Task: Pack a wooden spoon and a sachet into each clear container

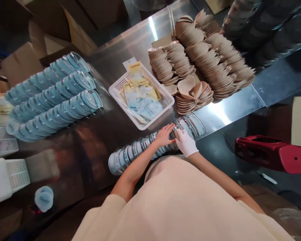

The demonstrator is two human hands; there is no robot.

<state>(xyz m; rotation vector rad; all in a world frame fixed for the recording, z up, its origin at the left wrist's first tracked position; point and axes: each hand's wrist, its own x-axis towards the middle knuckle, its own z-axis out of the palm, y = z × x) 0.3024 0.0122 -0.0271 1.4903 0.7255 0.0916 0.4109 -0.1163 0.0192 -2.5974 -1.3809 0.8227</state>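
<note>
Along the left edge of the steel table [228, 110] I see white baskets [2, 144] and, nearer to me, a small pale cup [43, 198] standing alone. Beyond them lie three long rows of blue-tinted lids [55, 97], each row on its side, the rows touching one another.

Toward the middle, a white perforated tray [163, 92] holds yellow and pale sachets [142, 100] in a loose heap. Just in front of it, close to the table's near edge, lies the row of clear lids [130, 154] that I am working on, nested on its side and running from lower left up to the right.

Both hands are on the right part of that row. My bare left hand [165, 135] rests on top with the fingers spread and flat, pressing rather than clasping. My gloved right hand [185, 142] sits just beside it, touching it, curled over the row; whether it truly closes around any lids I cannot tell from this angle.

My judgement is that the step in hand is steadying or parting the row near its right end. The next move seems to call for even pressure from both hands, since a nested row on its side could roll toward the edge or fan apart.

Further right, stacks of brown paper bowls [203, 57] lie in overlapping rows, and a red stool [273, 155] stands beyond the table, well apart.
</note>
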